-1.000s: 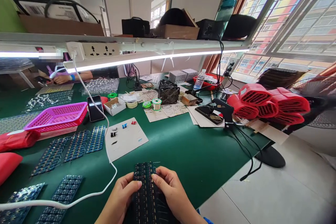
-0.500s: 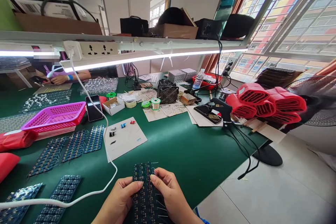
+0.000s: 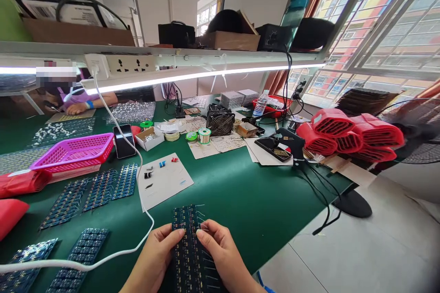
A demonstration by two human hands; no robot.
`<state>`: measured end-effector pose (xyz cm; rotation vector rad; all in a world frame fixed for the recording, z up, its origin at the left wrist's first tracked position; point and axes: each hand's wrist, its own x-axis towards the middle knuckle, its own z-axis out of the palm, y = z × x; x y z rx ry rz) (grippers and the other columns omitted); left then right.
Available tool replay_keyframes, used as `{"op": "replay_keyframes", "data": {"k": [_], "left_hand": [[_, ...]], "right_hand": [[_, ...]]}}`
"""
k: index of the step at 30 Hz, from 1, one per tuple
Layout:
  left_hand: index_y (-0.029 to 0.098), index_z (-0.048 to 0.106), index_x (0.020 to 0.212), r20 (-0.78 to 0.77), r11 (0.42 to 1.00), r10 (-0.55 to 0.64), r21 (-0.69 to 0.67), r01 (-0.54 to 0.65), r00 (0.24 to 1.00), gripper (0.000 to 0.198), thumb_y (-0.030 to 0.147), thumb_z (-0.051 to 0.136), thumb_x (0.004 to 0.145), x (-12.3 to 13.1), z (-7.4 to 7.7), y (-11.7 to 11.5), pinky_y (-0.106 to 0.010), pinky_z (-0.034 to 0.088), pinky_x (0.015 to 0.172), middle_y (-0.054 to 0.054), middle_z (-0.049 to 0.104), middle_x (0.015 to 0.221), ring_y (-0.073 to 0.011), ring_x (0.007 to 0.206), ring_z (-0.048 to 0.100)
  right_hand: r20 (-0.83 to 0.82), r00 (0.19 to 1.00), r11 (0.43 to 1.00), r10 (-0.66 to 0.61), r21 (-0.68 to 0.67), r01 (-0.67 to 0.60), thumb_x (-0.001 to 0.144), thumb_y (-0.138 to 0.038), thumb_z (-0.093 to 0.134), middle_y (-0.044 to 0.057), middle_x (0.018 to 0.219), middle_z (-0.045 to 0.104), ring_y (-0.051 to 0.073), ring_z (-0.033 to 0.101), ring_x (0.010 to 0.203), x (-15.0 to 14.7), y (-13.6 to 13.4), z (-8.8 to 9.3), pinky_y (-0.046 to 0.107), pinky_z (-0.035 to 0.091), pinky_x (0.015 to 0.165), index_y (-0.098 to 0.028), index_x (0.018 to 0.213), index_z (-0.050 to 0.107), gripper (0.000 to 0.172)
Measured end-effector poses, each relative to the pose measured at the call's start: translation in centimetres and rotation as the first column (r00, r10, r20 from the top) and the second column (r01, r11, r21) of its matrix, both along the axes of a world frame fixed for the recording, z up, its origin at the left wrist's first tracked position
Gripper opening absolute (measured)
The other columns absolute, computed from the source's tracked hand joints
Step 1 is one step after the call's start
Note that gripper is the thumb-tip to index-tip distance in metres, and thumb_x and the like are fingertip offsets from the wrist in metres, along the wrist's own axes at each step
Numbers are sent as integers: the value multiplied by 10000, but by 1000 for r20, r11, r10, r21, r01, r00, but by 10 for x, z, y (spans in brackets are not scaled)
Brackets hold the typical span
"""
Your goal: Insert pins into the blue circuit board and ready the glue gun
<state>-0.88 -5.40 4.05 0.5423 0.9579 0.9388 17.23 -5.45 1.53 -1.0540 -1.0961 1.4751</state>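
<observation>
We hold a board (image 3: 187, 256) between both hands, low in the middle of the view, its near end running out of sight. Our left hand (image 3: 160, 252) has its grip pinched on the left edge, thumb on the upper face; our right hand (image 3: 222, 249) has its grip pinched on the right side, thumb likewise on top. Thin wires (image 3: 210, 267) stick out from the board's right edge.

On the green bench (image 3: 233, 187), a white cord (image 3: 113, 256) curves near our left hand. To the left we see three boards (image 3: 124, 183) in a row, with two more (image 3: 80, 254) nearer us. Beyond our hands lies a pale sheet (image 3: 167, 192) bearing small blue (image 3: 162, 164), red (image 3: 174, 160) and black (image 3: 147, 175) pieces. Farther back we find a pink basket (image 3: 74, 151), a phone (image 3: 124, 142) beside it, a solder spool (image 3: 204, 136) and a fan (image 3: 220, 123). Red bundles (image 3: 347, 132) are piled at the right. At the far left, we see another person's hand (image 3: 76, 108) resting by a panel.
</observation>
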Motion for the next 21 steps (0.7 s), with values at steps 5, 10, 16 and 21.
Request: {"op": "replay_keyframes", "data": {"k": [5,10,16,21], "left_hand": [[152,870,1059,-21,999,-39,28,39,999,519,483,1010,684,1,-5,-2,-330,570,866,-108,855,987,-251,904,765],[156,882,1020,-60,998,-56,30,58,997,538,498,1039,636,3,-12,-7,-326,559,830,-108,854,950,-264,874,770],[136,879,916,-21,999,-40,-27,40,999,538,516,1059,579,4,-11,-8,-383,575,871,-116,846,872,-278,824,776],[133,852,827,8,997,-27,-69,27,1000,483,488,1060,574,7,-6,-10,-364,560,855,-116,843,873,-259,833,767]], "right_hand": [[81,997,999,8,52,-12,909,-651,788,-90,693,380,159,380,615,4,0,2,310,326,651,-251,723,516,518],[58,998,999,-8,33,6,915,-630,792,-89,694,394,160,384,615,4,1,0,311,339,658,-251,737,523,498],[-58,997,998,-48,-48,46,874,-615,845,-74,742,488,171,482,658,0,-3,-13,318,394,686,-233,804,587,467],[-139,985,991,-105,-100,92,871,-557,878,-53,800,576,187,553,708,-1,-6,-24,336,453,728,-213,900,664,406]]}}
